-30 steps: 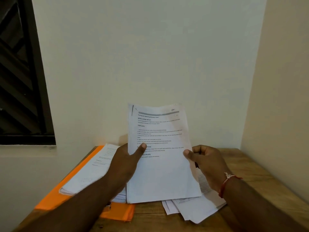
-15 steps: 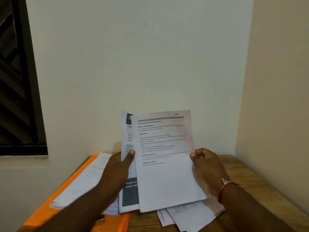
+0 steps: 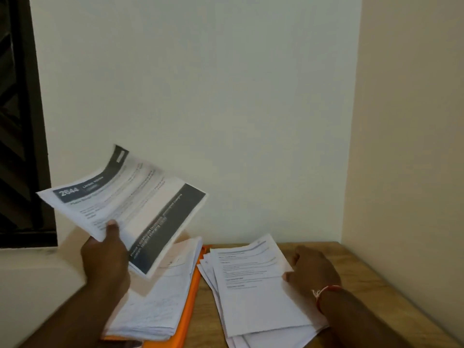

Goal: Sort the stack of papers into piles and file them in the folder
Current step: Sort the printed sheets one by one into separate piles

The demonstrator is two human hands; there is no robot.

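My left hand (image 3: 106,254) grips a stack of printed papers (image 3: 130,204) with dark header bands, held up in the air and tilted to the left. Below it a thick pile of white sheets (image 3: 155,305) lies on an orange folder (image 3: 192,292) on the table. My right hand (image 3: 311,270) rests on the right edge of a loose pile of printed sheets (image 3: 253,292) spread on the table, its thumb touching the top sheet; I cannot tell whether it is pinching it.
The wooden table (image 3: 371,285) stands in a corner, with a white wall (image 3: 200,96) behind and a cream wall (image 3: 406,146) on the right. A dark window frame (image 3: 22,146) is at the left.
My right hand has carried the front sheet down onto the right pile. My left hand swung the remaining stack left and tilted it. The view turned left.
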